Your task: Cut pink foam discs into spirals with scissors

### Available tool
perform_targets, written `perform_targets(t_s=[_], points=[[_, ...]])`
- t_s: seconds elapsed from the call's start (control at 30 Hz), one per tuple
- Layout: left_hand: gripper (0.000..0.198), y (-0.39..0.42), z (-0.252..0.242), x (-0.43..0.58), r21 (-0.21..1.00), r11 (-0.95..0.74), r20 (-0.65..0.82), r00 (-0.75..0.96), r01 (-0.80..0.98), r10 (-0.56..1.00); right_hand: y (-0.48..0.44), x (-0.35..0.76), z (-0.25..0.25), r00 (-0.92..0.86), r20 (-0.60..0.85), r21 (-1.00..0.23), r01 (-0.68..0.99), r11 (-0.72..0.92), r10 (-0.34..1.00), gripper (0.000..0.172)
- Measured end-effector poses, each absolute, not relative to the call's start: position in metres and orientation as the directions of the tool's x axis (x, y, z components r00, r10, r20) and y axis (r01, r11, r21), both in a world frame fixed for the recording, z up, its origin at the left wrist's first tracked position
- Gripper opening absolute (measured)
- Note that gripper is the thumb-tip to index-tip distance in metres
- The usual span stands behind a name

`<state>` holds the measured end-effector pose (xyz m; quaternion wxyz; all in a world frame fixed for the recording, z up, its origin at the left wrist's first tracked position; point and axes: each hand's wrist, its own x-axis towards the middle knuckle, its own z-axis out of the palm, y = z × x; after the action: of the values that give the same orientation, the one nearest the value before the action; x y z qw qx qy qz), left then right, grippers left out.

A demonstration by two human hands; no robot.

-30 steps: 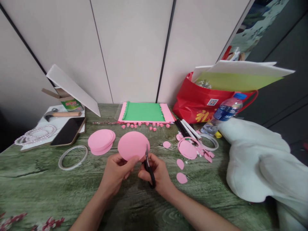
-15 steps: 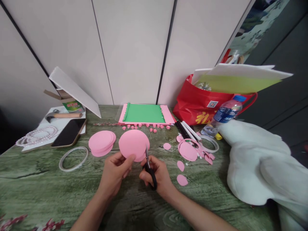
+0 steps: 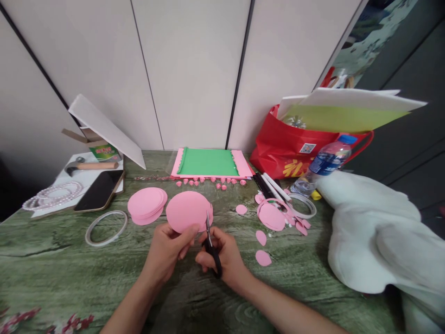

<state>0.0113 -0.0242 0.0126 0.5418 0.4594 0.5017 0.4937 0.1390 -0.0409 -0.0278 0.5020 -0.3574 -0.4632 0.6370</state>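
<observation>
My left hand (image 3: 168, 248) pinches the near edge of a pink paper disc (image 3: 186, 211), holding it just above the green table (image 3: 52, 269). My right hand (image 3: 222, 257) is closed round the black handles of small scissors (image 3: 210, 241). Their blades point up and meet the disc's right edge. A stack of pink discs (image 3: 146, 204) lies just left of the held one. Cut pink petals (image 3: 262, 256) lie to the right of my right hand.
A tape ring (image 3: 106, 227), a phone (image 3: 99, 189), beads (image 3: 52, 195) and a hammer (image 3: 90, 165) sit at the left. Green and pink sheets (image 3: 207, 162) lie at the back. A red bag (image 3: 295, 148), bottle (image 3: 321, 164), pens (image 3: 273, 185), pink scraps (image 3: 273, 215) and white cloth (image 3: 378, 236) fill the right.
The pink disc and the scissors have shifted slightly left, and the disc has turned a little in my left hand. Both hands keep their grips.
</observation>
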Motion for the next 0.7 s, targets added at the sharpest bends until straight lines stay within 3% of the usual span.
perform_targets(t_s=[0.27,0.7], points=[[0.029,-0.0248,0.0131,0.0116,0.995,0.096,-0.095,0.047,-0.015,0.994,-0.0338,0.1437,-0.0258,-0.197,0.111,-0.933,-0.357,0.034,0.974,0.041],[0.022,-0.0248,0.0176,0.0115,0.998,0.063,-0.062,0.022,-0.031,0.998,-0.0357,0.1440,-0.0255,-0.207,0.057,-0.939,-0.345,-0.018,0.977,0.043]])
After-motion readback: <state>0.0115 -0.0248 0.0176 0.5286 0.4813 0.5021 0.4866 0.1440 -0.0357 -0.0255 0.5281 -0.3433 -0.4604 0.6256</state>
